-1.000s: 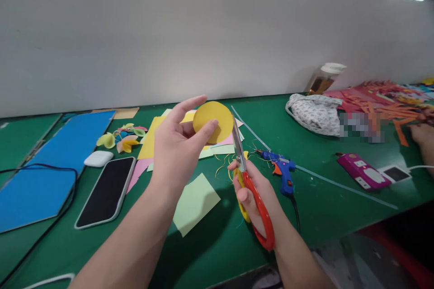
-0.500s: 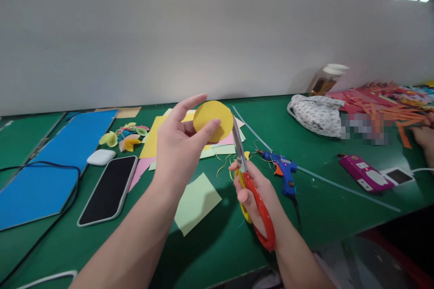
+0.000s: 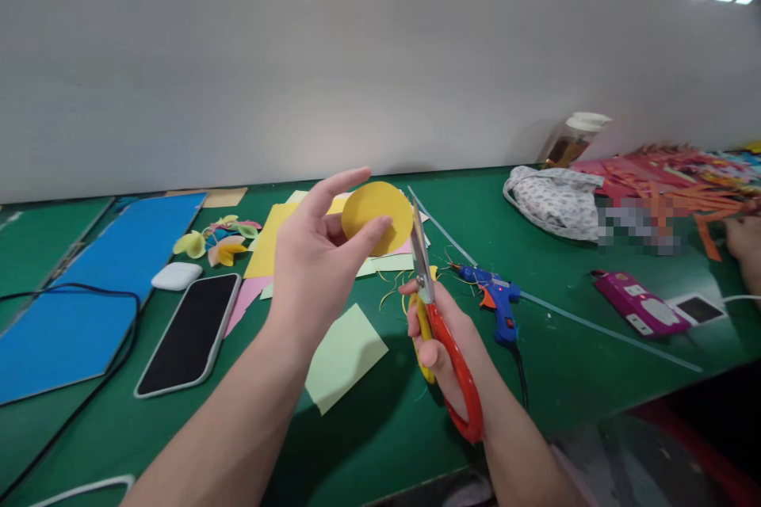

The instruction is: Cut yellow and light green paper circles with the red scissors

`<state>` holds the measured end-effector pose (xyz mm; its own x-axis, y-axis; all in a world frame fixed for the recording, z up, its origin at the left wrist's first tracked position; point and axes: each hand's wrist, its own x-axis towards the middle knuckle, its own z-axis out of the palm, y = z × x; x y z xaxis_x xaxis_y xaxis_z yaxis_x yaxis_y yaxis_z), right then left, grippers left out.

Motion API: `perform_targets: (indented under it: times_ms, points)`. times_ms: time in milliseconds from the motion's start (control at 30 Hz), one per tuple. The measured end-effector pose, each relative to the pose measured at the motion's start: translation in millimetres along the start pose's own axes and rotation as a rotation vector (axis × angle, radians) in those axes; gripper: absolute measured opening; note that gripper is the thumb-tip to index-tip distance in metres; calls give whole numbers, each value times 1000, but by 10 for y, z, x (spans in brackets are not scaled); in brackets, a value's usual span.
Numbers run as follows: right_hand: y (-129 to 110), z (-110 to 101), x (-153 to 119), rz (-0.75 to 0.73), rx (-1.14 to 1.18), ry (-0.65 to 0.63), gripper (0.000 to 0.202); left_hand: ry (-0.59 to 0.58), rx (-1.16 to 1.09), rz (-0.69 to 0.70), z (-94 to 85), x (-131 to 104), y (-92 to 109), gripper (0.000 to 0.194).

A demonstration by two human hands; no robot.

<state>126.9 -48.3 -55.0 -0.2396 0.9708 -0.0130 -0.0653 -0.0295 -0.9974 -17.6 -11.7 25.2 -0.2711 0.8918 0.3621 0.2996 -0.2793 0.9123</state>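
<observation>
My left hand [image 3: 324, 253] pinches a round yellow paper disc [image 3: 372, 210] between thumb and fingers, its index finger stretched out above. Wrapped around the handles of a pair of scissors [image 3: 455, 372], one red and one yellow, is my right hand [image 3: 452, 325]. The blades point up along the right edge of the disc; whether they touch it I cannot tell. Thin yellow paper trimmings [image 3: 389, 293] lie on the table behind the scissors. Beneath the left wrist is a pale green paper square [image 3: 348, 356], and behind that hand are yellow sheets [image 3: 261, 242].
A blue glue gun [image 3: 496, 297] with its cord lies right of the scissors. At left are a phone [image 3: 190, 333], a white case [image 3: 177, 276], paper flowers [image 3: 223, 242] and a blue board [image 3: 89, 309]. A cloth pouch [image 3: 552, 202], magenta box [image 3: 639, 303] and another person's hand [image 3: 746, 242] are at right.
The disc and my left hand have shifted slightly right and down. The scissors' yellow handle has moved a little, and the blades have tilted slightly.
</observation>
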Motion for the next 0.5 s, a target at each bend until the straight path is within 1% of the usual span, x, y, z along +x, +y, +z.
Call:
perform_targets:
  times_ms: [100, 200, 267, 500]
  points:
    - [24, -4, 7, 5, 11, -2, 92, -12, 21, 22, -21, 5, -27, 47]
    - [23, -17, 4, -9, -2, 2, 90, -82, 31, 54, -49, 11, -59, 49]
    - [14, -25, -1, -21, -15, 5, 88, -107, 16, 65, -55, 9, -74, 49]
    - [-51, -7, -17, -3, -49, 34, 86, -104, -5, 60, -20, -15, -80, 48]
